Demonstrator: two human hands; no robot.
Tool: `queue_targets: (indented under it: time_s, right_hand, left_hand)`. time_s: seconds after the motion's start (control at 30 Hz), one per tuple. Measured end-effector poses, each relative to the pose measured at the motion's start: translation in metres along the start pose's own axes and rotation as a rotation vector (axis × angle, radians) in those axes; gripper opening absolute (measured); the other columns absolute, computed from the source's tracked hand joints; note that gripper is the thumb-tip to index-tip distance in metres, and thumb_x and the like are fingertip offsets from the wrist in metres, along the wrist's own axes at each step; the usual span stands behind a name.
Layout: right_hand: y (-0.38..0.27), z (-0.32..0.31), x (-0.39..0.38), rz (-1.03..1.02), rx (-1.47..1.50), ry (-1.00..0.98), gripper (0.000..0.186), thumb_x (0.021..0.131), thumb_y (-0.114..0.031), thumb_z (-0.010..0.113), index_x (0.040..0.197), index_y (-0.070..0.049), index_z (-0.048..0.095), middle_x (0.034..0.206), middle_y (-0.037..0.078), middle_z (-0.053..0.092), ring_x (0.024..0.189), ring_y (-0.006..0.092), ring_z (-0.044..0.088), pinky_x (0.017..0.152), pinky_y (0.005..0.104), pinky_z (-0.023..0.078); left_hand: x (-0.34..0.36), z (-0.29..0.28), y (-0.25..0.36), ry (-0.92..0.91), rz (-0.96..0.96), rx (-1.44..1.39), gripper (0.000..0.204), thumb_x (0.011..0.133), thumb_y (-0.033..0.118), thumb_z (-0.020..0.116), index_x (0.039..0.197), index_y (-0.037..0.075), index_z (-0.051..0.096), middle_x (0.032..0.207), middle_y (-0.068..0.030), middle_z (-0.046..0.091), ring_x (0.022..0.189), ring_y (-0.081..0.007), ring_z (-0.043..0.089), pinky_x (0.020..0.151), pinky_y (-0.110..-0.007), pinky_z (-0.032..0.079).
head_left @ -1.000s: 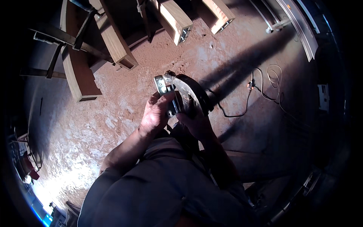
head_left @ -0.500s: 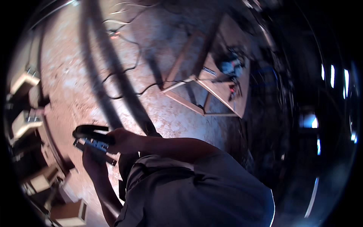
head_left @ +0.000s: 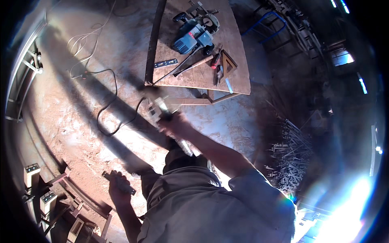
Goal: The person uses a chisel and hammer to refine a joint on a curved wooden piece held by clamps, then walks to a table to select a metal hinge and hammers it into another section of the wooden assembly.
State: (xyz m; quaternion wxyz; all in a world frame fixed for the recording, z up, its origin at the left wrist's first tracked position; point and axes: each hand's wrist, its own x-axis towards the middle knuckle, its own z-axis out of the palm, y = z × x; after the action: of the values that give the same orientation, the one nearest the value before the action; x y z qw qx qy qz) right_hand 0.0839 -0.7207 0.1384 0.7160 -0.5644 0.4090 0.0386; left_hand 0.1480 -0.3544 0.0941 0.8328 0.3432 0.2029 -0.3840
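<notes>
My right hand (head_left: 176,125) is closed round a metallic hand tool (head_left: 161,106), smeared by motion, so its exact kind is unclear. It sits in front of my body, just short of the worktable's near edge. Lower and to the left, my left hand (head_left: 120,187) grips a short dark bar (head_left: 130,190) whose ends stick out past the fingers; its kind does not show. On the table (head_left: 194,77) lie a blue-green router (head_left: 190,38), a perforated metal plate (head_left: 165,63), a wooden-handled tool (head_left: 194,65), a red-handled tool (head_left: 216,60) and a triangular square (head_left: 229,65).
A black cable (head_left: 115,93) loops over the dusty floor, with a pale cord (head_left: 89,52) beyond it. Wooden posts topped with metal plates (head_left: 32,169) stand at lower left. Scrap sticks (head_left: 289,158) are heaped at right, and a blue metal frame (head_left: 267,24) stands behind.
My hands were together around a dark looped tool at left; now they are apart, the right one farther up and right. The view has turned, bringing the worktable fully in.
</notes>
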Motion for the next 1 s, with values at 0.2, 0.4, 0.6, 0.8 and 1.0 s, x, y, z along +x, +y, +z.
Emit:
queue_targets:
  time_s: [0.2, 0.4, 0.6, 0.8, 1.0]
  right_hand:
    - [0.045, -0.159, 0.094, -0.108, 0.093, 0.535, 0.015, 0.084, -0.015, 0.069, 0.084, -0.002, 0.062, 0.064, 0.004, 0.062, 0.046, 0.0106, 0.051, 0.040, 0.0265, 0.042]
    - [0.054, -0.199, 0.136, -0.110, 0.466, 0.610, 0.019, 0.085, -0.015, 0.068, 0.097, -0.003, 0.059, 0.072, 0.009, 0.062, 0.048, 0.0159, 0.055, 0.044, 0.0312, 0.048]
    - [0.050, -0.205, 0.104, -0.112, 0.424, 0.618, 0.036, 0.085, -0.025, 0.072, 0.107, -0.001, 0.056, 0.090, 0.007, 0.064, 0.070, 0.0164, 0.064, 0.045, 0.0297, 0.051]
    - [0.039, -0.159, 0.016, -0.204, 0.199, 0.366, 0.016, 0.085, -0.013, 0.070, 0.080, -0.003, 0.059, 0.065, 0.005, 0.058, 0.051, 0.0114, 0.054, 0.047, 0.0267, 0.047]
    - [0.013, -0.084, -0.034, -0.425, -0.035, 0.054, 0.014, 0.084, -0.012, 0.072, 0.083, -0.003, 0.061, 0.081, 0.004, 0.061, 0.069, 0.0139, 0.058, 0.061, 0.0263, 0.046]
  left_hand:
    - [0.023, 0.133, -0.046, -0.053, -0.057, 0.014, 0.025, 0.090, 0.011, 0.058, 0.112, 0.006, 0.048, 0.081, -0.0036, 0.047, 0.068, -0.0143, 0.049, 0.060, -0.026, 0.046]
    - [0.040, 0.202, -0.066, 0.107, -0.020, 0.307, 0.030, 0.089, 0.010, 0.060, 0.119, 0.009, 0.053, 0.105, -0.0105, 0.060, 0.090, -0.0242, 0.060, 0.080, -0.042, 0.050]
    - [0.070, 0.213, -0.081, -0.052, -0.024, 0.203, 0.035, 0.089, 0.007, 0.057, 0.124, 0.005, 0.051, 0.117, -0.0197, 0.059, 0.108, -0.0344, 0.060, 0.092, -0.049, 0.050]
    - [0.093, 0.246, -0.093, -0.131, -0.039, 0.160, 0.041, 0.085, 0.007, 0.060, 0.123, -0.006, 0.049, 0.120, -0.0233, 0.059, 0.112, -0.0390, 0.059, 0.099, -0.051, 0.048]
    - [0.109, 0.253, -0.111, -0.139, -0.034, 0.113, 0.035, 0.086, 0.005, 0.060, 0.119, -0.004, 0.052, 0.108, -0.0162, 0.064, 0.098, -0.0294, 0.065, 0.088, -0.043, 0.054]
